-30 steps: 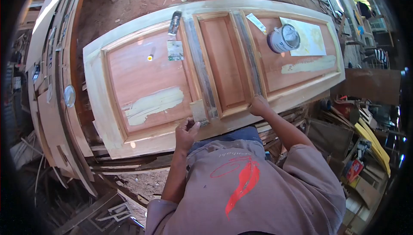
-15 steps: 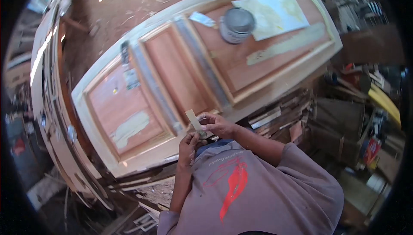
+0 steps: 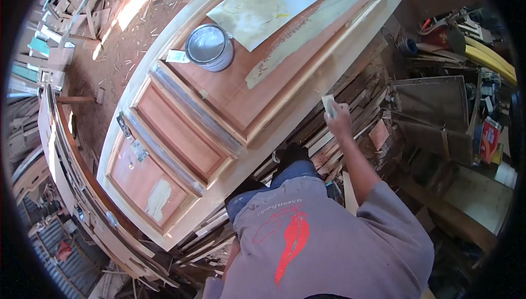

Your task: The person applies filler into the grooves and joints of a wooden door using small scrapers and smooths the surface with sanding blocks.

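My right hand (image 3: 341, 122) is closed around a small, pale, flat strip (image 3: 329, 105) whose material I cannot make out. The strip's tip is at the near edge of a large panelled wooden door (image 3: 312, 95); whether it touches the wood is unclear. Pale filler patches (image 3: 307, 33) cover parts of the reddish panels. A round grey tin (image 3: 209, 50) stands on the door beside a stained white sheet (image 3: 268, 9). Only a bit of my left forearm shows by the shirt, and the hand itself is hidden.
Stacked wood offcuts (image 3: 356, 107) lie below the door's near edge. Curved boards (image 3: 82, 189) stand along the left. A small white tube (image 3: 177, 56) and a metal fitting (image 3: 138, 150) rest on the door. Yellow tubing (image 3: 490, 61) and boxes are at right.
Both hands were together at the strip; now only my right hand holds it, farther right along the door's edge. My left hand has dropped out of sight. The camera view has shifted.
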Demonstrator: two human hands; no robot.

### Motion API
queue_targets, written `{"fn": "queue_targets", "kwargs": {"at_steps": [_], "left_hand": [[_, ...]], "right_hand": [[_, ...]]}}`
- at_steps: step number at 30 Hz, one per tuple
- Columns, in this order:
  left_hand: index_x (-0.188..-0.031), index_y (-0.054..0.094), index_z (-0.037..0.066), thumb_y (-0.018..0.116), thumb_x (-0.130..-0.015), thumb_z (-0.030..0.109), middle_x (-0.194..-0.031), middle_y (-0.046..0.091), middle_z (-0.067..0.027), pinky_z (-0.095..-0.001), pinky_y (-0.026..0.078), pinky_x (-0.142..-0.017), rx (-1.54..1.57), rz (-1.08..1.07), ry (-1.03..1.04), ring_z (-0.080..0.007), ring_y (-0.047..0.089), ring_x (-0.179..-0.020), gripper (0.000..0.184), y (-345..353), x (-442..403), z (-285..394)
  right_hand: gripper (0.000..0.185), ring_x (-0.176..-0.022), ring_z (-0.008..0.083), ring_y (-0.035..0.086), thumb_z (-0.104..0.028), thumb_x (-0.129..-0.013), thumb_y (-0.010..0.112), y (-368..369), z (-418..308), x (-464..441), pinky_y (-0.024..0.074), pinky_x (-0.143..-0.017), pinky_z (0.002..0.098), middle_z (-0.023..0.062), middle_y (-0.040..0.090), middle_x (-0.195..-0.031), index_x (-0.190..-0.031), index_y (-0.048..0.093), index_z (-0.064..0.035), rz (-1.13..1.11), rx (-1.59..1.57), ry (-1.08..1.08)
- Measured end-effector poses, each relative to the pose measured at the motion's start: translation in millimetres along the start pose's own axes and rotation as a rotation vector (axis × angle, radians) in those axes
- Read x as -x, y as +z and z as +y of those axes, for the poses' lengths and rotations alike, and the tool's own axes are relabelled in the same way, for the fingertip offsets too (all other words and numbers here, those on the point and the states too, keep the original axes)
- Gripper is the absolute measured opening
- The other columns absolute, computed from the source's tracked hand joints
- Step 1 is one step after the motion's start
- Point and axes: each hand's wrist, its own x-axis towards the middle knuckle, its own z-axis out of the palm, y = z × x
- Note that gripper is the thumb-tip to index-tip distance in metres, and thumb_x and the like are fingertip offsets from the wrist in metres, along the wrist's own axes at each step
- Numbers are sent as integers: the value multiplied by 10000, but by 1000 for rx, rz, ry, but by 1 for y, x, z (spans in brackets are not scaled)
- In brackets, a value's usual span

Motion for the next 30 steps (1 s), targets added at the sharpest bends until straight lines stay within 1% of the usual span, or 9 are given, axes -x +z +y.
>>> {"fn": "queue_targets", "kwargs": {"at_steps": [6, 9, 11, 15, 18, 21, 25, 28, 30], "left_hand": [[-941, 746, 15, 590, -970, 275, -922, 749, -269, -576, 570, -796, 403, 157, 123, -463, 743, -888, 305, -12, 4, 14], [-929, 751, 21, 597, -962, 282, -917, 751, -261, -577, 571, -792, 176, 146, 152, -461, 744, -886, 305, -21, 6, 19], [-920, 756, 24, 611, -947, 291, -923, 755, -251, -570, 577, -790, -91, 113, 169, -453, 747, -889, 305, -39, 2, 36], [-1045, 735, 48, 671, -903, 276, -987, 757, -249, -554, 572, -848, -125, 184, -74, -458, 734, -942, 276, -120, -12, 94], [-1118, 709, 38, 668, -932, 267, -1052, 746, -271, -525, 569, -901, 168, 293, -65, -454, 721, -1035, 298, -164, -22, 121], [-1189, 711, 22, 712, -970, 272, -1131, 747, -239, -436, 574, -941, 721, 273, 240, -367, 736, -1070, 332, -176, -28, 159], [-1271, 679, -25, 749, -1000, 285, -1109, 758, -141, -349, 579, -935, 949, 227, 499, -186, 722, -1040, 417, -208, -18, 231], [-1258, 669, -51, 733, -1024, 214, -1090, 750, -113, -310, 596, -910, 1479, 238, 429, -150, 717, -1010, 359, -204, -28, 245], [-1259, 681, -44, 735, -1022, 166, -1080, 744, -84, -283, 568, -879, 1537, 317, 402, -127, 693, -969, 321, -209, -28, 236]], "right_hand": [[485, -1177, 393, 655, -326, -838, 820, -24, -47, -91, 537, -1012, 444, 256, 692, -1192, -1282, 761, -138, -322, 23, 64], [498, -1172, 410, 674, -373, -828, 817, -17, -40, -100, 551, -1005, 444, 267, 710, -1199, -1264, 772, -138, -402, 193, -69], [497, -1102, 424, 698, -387, -819, 813, -24, -47, -100, 568, -973, 442, 268, 720, -1182, -1251, 778, -144, -626, 333, 20], [442, -941, 396, 753, -377, -887, 734, -59, -71, -83, 602, -889, 450, 234, 762, -1078, -1223, 785, -93, -785, 266, -120], [447, -1017, 293, 750, -333, -985, 642, -32, -55, -61, 586, -936, 411, 167, 764, -1135, -1302, 725, -29, -957, -442, 360], [454, -1099, 219, 703, -332, -1073, 563, -16, -119, -1, 557, -942, 377, 116, 731, -1213, -1389, 657, -20, -1048, -1156, 383], [440, -1158, 182, 665, -248, -1097, 551, 21, -207, 67, 523, -990, 337, 88, 716, -1247, -1466, 594, -13, -1187, -1292, 410], [411, -1142, 152, 654, -217, -1101, 558, 49, -246, 101, 512, -1005, 318, 70, 714, -1248, -1444, 612, 3, -1188, -1205, 305], [408, -1118, 135, 649, -213, -1097, 575, 55, -265, 117, 506, -1009, 314, 62, 713, -1250, -1433, 619, 13, -1148, -1108, 128]]}}
